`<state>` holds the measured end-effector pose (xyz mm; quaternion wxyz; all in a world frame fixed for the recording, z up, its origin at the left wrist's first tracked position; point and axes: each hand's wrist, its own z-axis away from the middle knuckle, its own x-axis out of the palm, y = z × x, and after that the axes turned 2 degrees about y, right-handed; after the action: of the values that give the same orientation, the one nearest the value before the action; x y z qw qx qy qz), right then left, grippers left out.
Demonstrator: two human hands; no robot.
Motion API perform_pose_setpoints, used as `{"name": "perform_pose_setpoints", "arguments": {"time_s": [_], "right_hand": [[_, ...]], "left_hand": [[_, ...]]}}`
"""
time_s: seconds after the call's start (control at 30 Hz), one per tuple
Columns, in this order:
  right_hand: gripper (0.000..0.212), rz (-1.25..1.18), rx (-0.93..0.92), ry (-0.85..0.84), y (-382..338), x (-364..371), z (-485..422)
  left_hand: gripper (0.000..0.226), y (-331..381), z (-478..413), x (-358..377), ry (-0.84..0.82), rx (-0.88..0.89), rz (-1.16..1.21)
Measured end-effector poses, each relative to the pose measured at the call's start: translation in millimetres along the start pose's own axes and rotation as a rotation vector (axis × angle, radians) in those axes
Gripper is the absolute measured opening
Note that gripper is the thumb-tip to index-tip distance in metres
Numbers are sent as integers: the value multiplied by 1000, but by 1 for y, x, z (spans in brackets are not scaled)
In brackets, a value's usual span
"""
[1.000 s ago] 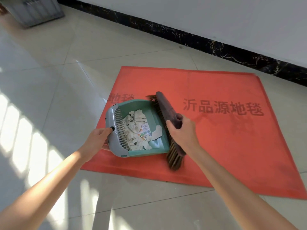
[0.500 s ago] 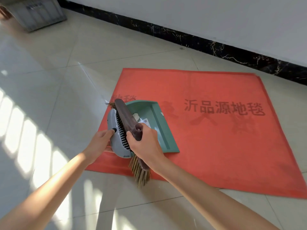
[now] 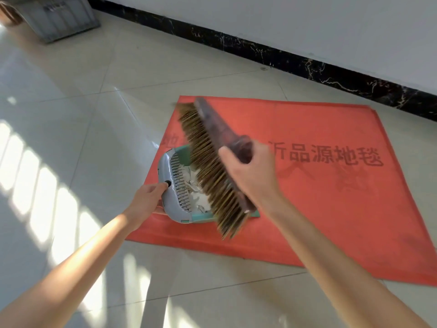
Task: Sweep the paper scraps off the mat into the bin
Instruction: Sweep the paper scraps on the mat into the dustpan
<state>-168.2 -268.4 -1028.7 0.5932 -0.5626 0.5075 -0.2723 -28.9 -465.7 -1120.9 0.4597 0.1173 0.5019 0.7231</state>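
- The right hand is wrapped tight around the dark wooden back of the brush, which is tilted, its bristles facing left and down over the dustpan.
- The left hand is closed on the grey rear edge of the dustpan, thumb lying on top beside a black hole; what the fingers do underneath I cannot tell.
- The paper scraps lie white and crumpled inside the dustpan, between the two hands, partly hidden by the bristles.
- The dustpan sits on the left part of the red mat, just inside the mat's left edge, which runs right beside the left hand.
- The mat stretches away to the right of the right hand, printed with dark characters; its near edge lies below both forearms.
- Left of the left hand and toward the person, pale floor tiles lie open, striped with sunlight.
- The grey bin stands far ahead and to the left of the left hand, well apart from the mat, with open tile in between.
- Beyond the right hand a black marbled skirting runs along a white wall, near the mat's far edge.
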Motion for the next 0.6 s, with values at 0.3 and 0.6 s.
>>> {"name": "perform_pose_setpoints", "arguments": {"time_s": [0.3,0.6], "right_hand": [[33,660,151,38,97,-67,-43],[8,319,60,-33,83,-14,17]], "left_hand": [[32,-11,-5,-3,63,37,9],[30,-13,-4,-6,50,87,44]]}}
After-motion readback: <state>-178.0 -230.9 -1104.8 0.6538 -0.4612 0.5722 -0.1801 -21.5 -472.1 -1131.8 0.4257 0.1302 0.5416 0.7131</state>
